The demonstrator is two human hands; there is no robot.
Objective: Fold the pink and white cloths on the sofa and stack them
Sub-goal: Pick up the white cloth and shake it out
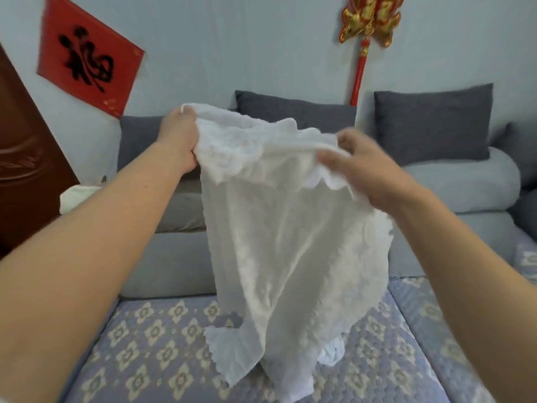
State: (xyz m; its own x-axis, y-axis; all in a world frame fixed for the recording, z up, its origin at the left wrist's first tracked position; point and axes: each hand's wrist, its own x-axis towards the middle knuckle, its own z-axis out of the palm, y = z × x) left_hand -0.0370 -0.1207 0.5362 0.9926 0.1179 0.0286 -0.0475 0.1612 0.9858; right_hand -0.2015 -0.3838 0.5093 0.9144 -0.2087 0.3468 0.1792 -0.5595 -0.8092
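Early yet: left hand [177,138] and right hand [357,167] each pinch the white cloth's [279,228] top edge above the sofa [174,257], unfolded; no pink cloth visible.

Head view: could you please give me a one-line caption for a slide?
Left hand and right hand hold a white cloth up by its top edge over the patterned sofa cover.

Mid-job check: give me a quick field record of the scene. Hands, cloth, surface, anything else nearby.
left hand: grips the white cloth's top edge
right hand: pinches the same edge
white cloth: held up, unfolded, bottom touching the patterned mat
pink cloth: not visible
sofa: grey, with dark cushions
other: white item at the left
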